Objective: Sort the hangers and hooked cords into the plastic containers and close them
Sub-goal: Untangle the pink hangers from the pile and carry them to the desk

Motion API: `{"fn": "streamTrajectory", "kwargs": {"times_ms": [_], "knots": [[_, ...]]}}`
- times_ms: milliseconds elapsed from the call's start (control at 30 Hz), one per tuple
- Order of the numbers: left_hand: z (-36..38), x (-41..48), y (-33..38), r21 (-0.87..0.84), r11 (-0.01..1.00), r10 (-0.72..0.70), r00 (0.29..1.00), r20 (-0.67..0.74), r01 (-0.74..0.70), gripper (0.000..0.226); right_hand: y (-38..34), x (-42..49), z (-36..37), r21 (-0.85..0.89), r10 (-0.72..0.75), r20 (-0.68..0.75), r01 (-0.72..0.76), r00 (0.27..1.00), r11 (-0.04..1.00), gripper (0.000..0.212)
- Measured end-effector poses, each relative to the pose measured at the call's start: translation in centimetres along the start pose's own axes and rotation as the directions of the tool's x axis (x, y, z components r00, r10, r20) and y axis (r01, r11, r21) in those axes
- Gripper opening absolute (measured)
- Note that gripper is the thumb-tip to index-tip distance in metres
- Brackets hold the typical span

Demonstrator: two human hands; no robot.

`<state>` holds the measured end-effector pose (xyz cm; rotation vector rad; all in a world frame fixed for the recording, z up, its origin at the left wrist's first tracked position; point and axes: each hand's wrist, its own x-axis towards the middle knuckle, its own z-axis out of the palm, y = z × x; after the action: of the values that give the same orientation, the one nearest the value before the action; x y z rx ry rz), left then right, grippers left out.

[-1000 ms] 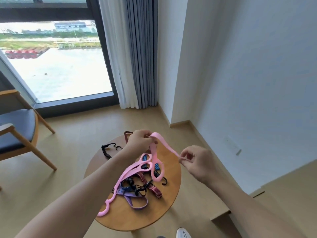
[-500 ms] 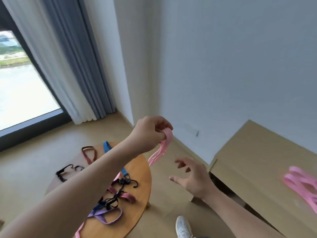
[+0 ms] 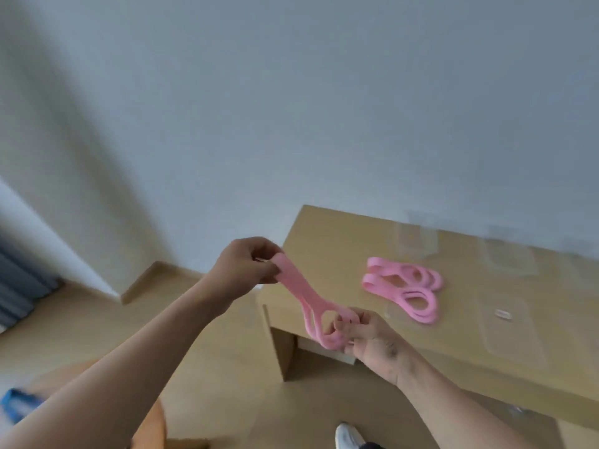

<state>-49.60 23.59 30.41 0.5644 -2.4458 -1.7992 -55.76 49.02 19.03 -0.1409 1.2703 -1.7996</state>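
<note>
I see one bundle of pink hangers (image 3: pixel 293 286) held in air off the desk (image 3: pixel 324 247) corner. Left grip (image 3: pixel 248 265) pinches its upper end and right grip (image 3: pixel 366 335) clasps its looped end. One pink pile (image 3: pixel 402 286) lies mid-desk beside blurred clear containers (image 3: pixel 418 243), whose number I cannot read. Open floor (image 3: pixel 227 367) lies below.

The view has swung to the right: the curtain (image 3: pixel 19 286) is now only a sliver at the left edge, and the round table (image 3: pixel 152 426) has slipped to the lower left corner. The low tabletop (image 3: pixel 324 241) now fills the right of the frame, bringing the hanger pile (image 3: pixel 405 286) and the clear containers (image 3: pixel 418 241) into view. The right hand (image 3: pixel 366 335), spread and empty half a second ago, has come up, and its fingers (image 3: pixel 356 322) now grip the looped end of the pink hangers (image 3: pixel 311 303). These no longer dangle from the left hand (image 3: pixel 246 267) but stretch between both hands at the frame's centre.
</note>
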Motion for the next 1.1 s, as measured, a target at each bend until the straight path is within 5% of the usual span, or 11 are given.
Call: {"fn": "streamTrajectory", "kwargs": {"times_ms": [233,467,567,667,767,933,1100], "knots": [[13.5,10.1,-4.4,0.354,0.935,-0.107,0.961,0.255,0.010,0.019,-3.7,-2.2,-13.8,-0.138,-0.008,-0.578,-0.088,0.816,0.987,0.002],[22.5,14.6,-8.0,0.601,0.792,-0.108,0.943,0.316,-0.111,0.033,-4.7,-1.9,-20.8,-0.287,-0.053,-0.733,-0.237,0.678,0.928,0.015],[23.1,14.9,-9.0,0.623,0.777,-0.124,0.948,0.294,-0.091,0.050,-4.9,-1.3,-21.3,-0.488,-0.173,-0.793,-0.438,0.585,0.755,0.030],[21.8,14.2,-10.2,0.591,0.805,-0.129,0.960,0.250,-0.046,0.061,-4.3,-0.8,-19.7,-0.733,-0.451,-0.661,-0.388,0.600,0.558,0.036],[19.5,12.7,-11.6,0.547,0.837,-0.123,0.975,0.185,0.002,0.050,-3.5,1.1,-15.7,-0.910,-0.566,-0.377,-0.177,0.733,0.375,0.033],[13.1,7.9,-14.5,0.531,0.842,-0.152,0.987,0.060,0.098,0.042,-0.2,7.4,-7.5,-0.985,-0.360,-0.009,0.054,0.933,0.165,0.047],[3.8,-0.6,-19.2,0.532,0.799,-0.236,0.960,-0.149,0.279,0.043,4.8,13.4,2.8,-0.967,-0.064,0.250,0.253,0.966,0.042,0.058]]}}
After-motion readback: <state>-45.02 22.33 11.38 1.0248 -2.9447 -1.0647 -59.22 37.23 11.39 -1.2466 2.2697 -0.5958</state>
